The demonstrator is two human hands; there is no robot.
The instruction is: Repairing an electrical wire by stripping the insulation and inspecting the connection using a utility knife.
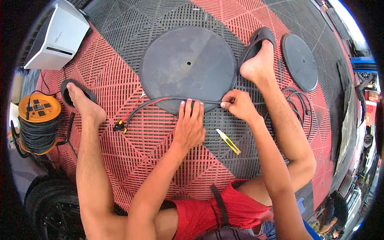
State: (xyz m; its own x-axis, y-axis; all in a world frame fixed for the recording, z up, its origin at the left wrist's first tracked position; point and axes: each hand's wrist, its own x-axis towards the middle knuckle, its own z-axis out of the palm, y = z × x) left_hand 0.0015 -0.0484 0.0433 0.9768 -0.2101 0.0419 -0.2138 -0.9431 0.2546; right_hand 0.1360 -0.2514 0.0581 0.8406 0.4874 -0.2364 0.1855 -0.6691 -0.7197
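Observation:
A black cable (138,107) runs across the near edge of a large round black rubber disc (182,48). My left hand (189,127) lies with its fingers stretched over the cable, the fingertips on the disc. My right hand (239,105) pinches the cable at the disc's right edge. Alongside the cable's left part goes a thin red wire (134,109), down to a small black connector (119,126) with yellow bits beside it. A yellow utility knife (228,142), blade end away from me, rests on the floor between my forearms.
An orange cable reel (39,108) stands at the left below a white and grey box-shaped device (60,38). A smaller black disc (299,63) and coiled black cable (298,100) lie beyond my right leg. My feet flank the large disc on the red and black grid floor (168,156).

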